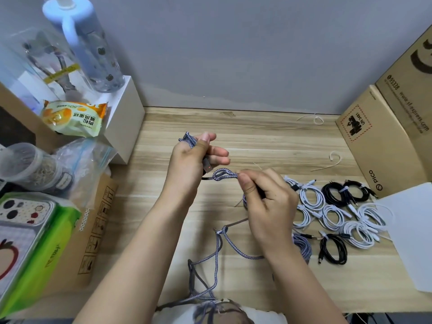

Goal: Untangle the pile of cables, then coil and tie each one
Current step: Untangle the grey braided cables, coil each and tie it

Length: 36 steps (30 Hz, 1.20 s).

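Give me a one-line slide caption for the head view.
Left hand and right hand work a knot out of a braided cable, coiled cables tied alongside.

Left hand (194, 157) raised, fingers curled in a grip, thumb uppermost; right hand (266, 202) just beside it, lower, thumb and forefinger pinched; both forearms bare.

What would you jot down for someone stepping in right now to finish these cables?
Left hand: grips a bunch of the braided cable and its plug.
Right hand: pinches the same cable beside a knot held between the hands.
Done: coiled, tied white and black cables lie on the table to the right.
Left: loosen that knot and a second lower down, then coil and tie. Loose ties lie further back.
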Available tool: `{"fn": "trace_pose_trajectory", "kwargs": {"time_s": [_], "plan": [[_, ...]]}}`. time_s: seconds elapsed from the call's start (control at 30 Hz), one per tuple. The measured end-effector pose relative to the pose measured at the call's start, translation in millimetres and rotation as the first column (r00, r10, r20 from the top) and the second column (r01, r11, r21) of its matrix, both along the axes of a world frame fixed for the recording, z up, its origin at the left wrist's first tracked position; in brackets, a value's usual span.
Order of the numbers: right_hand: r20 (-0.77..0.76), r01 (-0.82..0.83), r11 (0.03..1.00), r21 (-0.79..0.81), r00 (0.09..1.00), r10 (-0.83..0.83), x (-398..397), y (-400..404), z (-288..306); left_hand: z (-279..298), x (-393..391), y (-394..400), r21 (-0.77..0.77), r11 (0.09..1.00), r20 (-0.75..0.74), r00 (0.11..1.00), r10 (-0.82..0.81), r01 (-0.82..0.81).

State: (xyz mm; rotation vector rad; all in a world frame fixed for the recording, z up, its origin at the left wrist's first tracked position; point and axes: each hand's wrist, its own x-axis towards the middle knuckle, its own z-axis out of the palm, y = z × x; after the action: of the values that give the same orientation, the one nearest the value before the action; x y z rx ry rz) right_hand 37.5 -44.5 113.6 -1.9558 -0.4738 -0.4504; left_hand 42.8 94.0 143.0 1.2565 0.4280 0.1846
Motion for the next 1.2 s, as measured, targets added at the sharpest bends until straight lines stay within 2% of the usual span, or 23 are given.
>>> {"fn": "trace_pose_trajectory", "kwargs": {"time_s": [0.1, 0.2, 0.23, 0.3, 0.4, 0.47, 0.53, 0.63, 0.7, 0.77, 0.83, 0.9, 1.07, 1.2], "plan": [[-0.051, 0.032, 0.992, 0.126, 0.998, -0.026, -2, 4, 4, 3, -1, -7, 0.062, 0.993, -0.061, 0.993, -0.100, 0.104], [-0.259, 0.141, 0.915, 0.377, 0.965, -0.042, 2, 3, 12, -4, -2, -8, 0.194, 0.960, -0.161, 0.972, -0.173, 0.203], [-0.281, 0.155, 0.905, 0.396, 0.959, -0.042, 6, 1, 14, -7, -5, -7, 0.202, 0.949, -0.201, 0.958, -0.203, 0.243], [-0.311, 0.104, 0.935, 0.340, 0.950, 0.007, 12, 0, 16, -11, -11, -5, 0.170, 0.916, -0.285, 0.908, -0.307, 0.363], [-0.373, 0.009, 0.971, 0.240, 0.924, 0.084, 13, 4, 7, -8, -17, 1, 0.131, 0.774, -0.422, 0.741, -0.522, 0.619], [-0.421, -0.011, 0.971, 0.240, 0.900, 0.114, 12, 7, -1, -4, -17, 9, 0.051, 0.684, -0.433, 0.633, -0.641, 0.728], [-0.457, -0.023, 0.961, 0.274, 0.876, 0.152, 13, 8, -4, -2, -17, 18, -0.026, 0.640, -0.365, 0.589, -0.721, 0.768], [-0.395, -0.087, 0.963, 0.255, 0.899, 0.186, 16, 5, -3, -6, -17, 25, -0.132, 0.671, -0.263, 0.627, -0.733, 0.729], [-0.239, -0.223, 0.961, 0.165, 0.936, 0.258, 17, 1, -2, -11, -16, 26, -0.209, 0.726, -0.220, 0.691, -0.688, 0.656], [-0.040, -0.318, 0.948, -0.018, 0.947, 0.318, 18, -2, -2, -12, -14, 26, -0.252, 0.753, -0.191, 0.731, -0.655, 0.608], [0.110, -0.321, 0.934, -0.159, 0.934, 0.339, 19, -4, -5, -12, -13, 25, -0.246, 0.774, -0.193, 0.753, -0.629, 0.583], [0.187, -0.317, 0.928, -0.194, 0.917, 0.352, 20, -4, -6, -14, -12, 24, -0.240, 0.792, -0.200, 0.770, -0.606, 0.561], [0.136, -0.328, 0.905, -0.270, 0.918, 0.373, 23, -7, -9, -16, -12, 24, -0.231, 0.820, -0.233, 0.789, -0.569, 0.523], [-0.013, -0.213, 0.973, -0.086, 0.977, 0.212, 18, -3, -7, -13, -11, 28, -0.152, 0.756, -0.233, 0.720, -0.654, 0.637]]}}
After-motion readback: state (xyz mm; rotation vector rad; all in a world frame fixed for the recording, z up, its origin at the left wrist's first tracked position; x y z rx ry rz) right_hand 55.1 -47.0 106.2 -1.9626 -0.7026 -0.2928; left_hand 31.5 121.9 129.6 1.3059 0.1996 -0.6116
